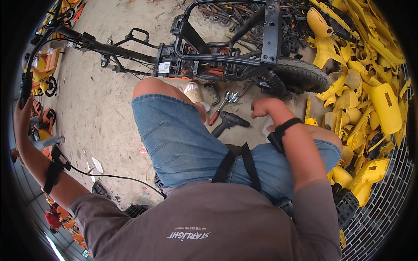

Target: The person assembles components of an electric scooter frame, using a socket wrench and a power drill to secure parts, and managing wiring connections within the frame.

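Note:
A stripped black scooter frame [126,52] stretches across the far side, its handlebar reaching out to the left. My left hand [22,108] is closed round the black handlebar grip [26,87] at the far left edge. Between my knees, my right hand [266,107] hangs over the floor with its fingers curled; what they hold, if anything, is hidden. Just left of it lies a black cordless drill [230,122]. Beyond the drill lies a ratchet wrench with a red handle [214,117], beside a little cluster of silver sockets [233,96].
Yellow plastic body panels [383,104] are heaped on the right. Dark metal parts [222,19] pile up behind the frame, whose rear tyre [300,75] points right. A black cable [117,176] runs from my left forearm. Orange scooters [45,69] stand at the left.

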{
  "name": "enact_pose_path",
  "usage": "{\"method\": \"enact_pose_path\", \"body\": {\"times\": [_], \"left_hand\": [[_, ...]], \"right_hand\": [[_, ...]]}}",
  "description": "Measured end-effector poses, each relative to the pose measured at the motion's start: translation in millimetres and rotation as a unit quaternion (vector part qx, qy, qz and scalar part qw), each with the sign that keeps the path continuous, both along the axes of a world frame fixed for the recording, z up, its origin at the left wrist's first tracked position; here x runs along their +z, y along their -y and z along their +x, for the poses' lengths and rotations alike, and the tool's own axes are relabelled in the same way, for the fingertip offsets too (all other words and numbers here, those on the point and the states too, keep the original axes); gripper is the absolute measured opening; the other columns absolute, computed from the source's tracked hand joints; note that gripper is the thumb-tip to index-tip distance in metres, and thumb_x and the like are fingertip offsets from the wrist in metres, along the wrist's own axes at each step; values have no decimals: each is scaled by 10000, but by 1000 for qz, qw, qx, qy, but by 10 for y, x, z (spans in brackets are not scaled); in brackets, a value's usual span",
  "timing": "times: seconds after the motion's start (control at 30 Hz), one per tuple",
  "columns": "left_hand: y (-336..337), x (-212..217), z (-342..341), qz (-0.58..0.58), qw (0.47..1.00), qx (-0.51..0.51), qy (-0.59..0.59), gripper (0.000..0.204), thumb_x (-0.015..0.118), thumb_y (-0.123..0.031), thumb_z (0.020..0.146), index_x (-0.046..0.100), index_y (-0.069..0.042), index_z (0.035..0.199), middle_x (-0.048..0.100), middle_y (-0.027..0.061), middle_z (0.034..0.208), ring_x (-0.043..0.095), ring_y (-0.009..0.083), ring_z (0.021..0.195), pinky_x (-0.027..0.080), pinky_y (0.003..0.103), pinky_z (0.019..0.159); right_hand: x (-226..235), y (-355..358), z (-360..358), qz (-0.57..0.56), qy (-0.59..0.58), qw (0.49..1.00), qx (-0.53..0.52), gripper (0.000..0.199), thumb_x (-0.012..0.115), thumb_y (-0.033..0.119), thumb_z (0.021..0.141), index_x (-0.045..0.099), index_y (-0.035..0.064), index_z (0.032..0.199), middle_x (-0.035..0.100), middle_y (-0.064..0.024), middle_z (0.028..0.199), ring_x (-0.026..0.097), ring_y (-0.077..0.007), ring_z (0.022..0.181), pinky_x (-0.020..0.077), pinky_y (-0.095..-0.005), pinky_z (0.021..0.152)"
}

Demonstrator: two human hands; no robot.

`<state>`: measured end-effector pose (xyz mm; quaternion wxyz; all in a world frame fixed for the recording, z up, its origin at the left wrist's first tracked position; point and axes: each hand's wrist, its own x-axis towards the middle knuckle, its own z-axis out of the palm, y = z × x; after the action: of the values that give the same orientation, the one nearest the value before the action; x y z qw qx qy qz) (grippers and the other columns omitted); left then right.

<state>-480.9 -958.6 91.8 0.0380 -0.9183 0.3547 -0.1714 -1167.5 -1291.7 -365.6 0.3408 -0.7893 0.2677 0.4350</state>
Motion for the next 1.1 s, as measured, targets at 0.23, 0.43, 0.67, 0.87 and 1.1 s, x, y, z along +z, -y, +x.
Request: {"method": "enact_pose_path", "body": {"times": [0.23,0.43,0.67,0.87,1.1], "left_hand": [[-148,107,-33,-80,990,5,-119,412,662,-356,936,665,-22,1177,665,34,936,581,127,856,458,289,767],[-373,276,-80,-86,986,32,-140,387,664,-347,940,673,-13,1136,657,31,928,583,128,851,457,285,772],[-353,482,-261,-90,980,45,-173,362,665,-336,945,684,-4,1088,648,27,919,586,129,844,456,281,779],[-107,425,-732,-59,978,38,-196,368,605,-226,960,626,20,1232,658,57,1116,589,175,1048,423,322,966],[287,172,-1221,-44,987,6,-154,407,635,-164,911,603,7,1279,623,11,1028,516,80,860,405,227,754]], "right_hand": [[-1752,-267,13,-77,24,964,-255,436,650,357,803,739,20,1064,724,-182,1073,698,-335,943,536,-432,829],[-2628,-1402,67,212,-50,772,-597,343,702,316,815,692,-10,925,658,-156,844,652,-266,737,541,-433,678],[-3000,-1871,202,165,7,913,-373,604,737,389,792,640,37,1273,658,-241,1212,614,-331,1168,484,-425,971],[-3054,-1756,127,40,-45,871,-488,581,703,362,802,615,24,1266,641,-250,1220,608,-348,1166,482,-435,976],[-2955,-1809,221,-35,-74,779,-621,555,663,331,813,586,8,1258,622,-261,1230,600,-368,1163,480,-447,983]]}}
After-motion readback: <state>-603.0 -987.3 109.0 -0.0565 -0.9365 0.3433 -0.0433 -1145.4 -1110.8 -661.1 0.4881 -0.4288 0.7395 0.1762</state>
